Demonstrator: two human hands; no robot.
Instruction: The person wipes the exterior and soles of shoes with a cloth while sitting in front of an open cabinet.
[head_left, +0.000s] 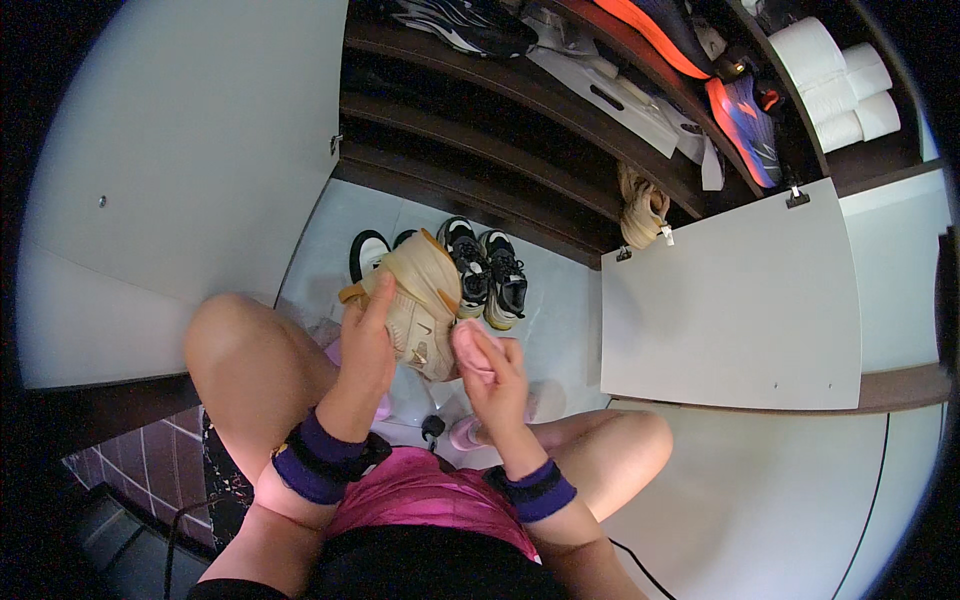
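My left hand grips a cream Nike sneaker with tan trim, tilted in front of me. Bunched in my right hand is a pink cloth, close beside the sneaker's right side; whether they touch, I cannot tell. Beyond the sneaker, a pair of black and white sneakers stands on the floor. A black and white shoe is partly hidden behind the held sneaker. The side of the sneaker under my left palm is hidden.
A dark shoe cabinet stands ahead with white doors swung out on both sides. Its shelves hold black shoes, orange and purple shoes, a beige shoe and several white paper rolls. My bent knees flank the floor.
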